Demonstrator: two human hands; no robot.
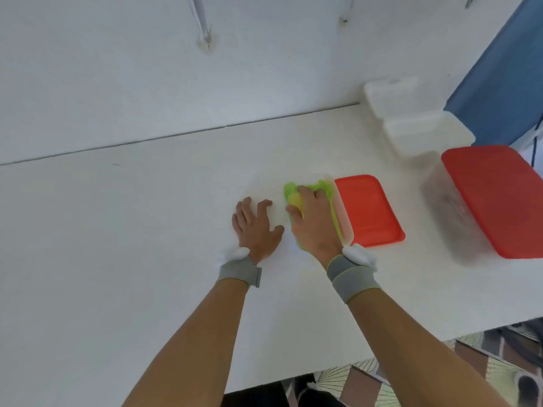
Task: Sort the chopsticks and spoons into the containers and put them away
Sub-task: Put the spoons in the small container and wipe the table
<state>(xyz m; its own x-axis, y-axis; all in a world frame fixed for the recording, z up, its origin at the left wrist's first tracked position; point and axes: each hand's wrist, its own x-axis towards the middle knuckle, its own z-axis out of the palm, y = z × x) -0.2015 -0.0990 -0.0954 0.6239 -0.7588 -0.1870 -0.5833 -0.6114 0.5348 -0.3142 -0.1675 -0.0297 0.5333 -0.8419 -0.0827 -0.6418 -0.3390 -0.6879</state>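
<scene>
Right hand (313, 223) on green spoons (323, 188); left hand (255, 227) flat on table (117, 245)

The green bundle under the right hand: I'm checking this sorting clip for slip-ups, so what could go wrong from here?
1. The right hand presses the green bundle against a clear box that seems to lean on a loose red lid; the box might slide or tip.
2. A lidded tub stands beside the table edge; a push that way might knock it off.
3. The left hand lies flat, steadying nothing.

White table (117, 259), white wall (147, 83), patterned floor (484, 374)
</scene>
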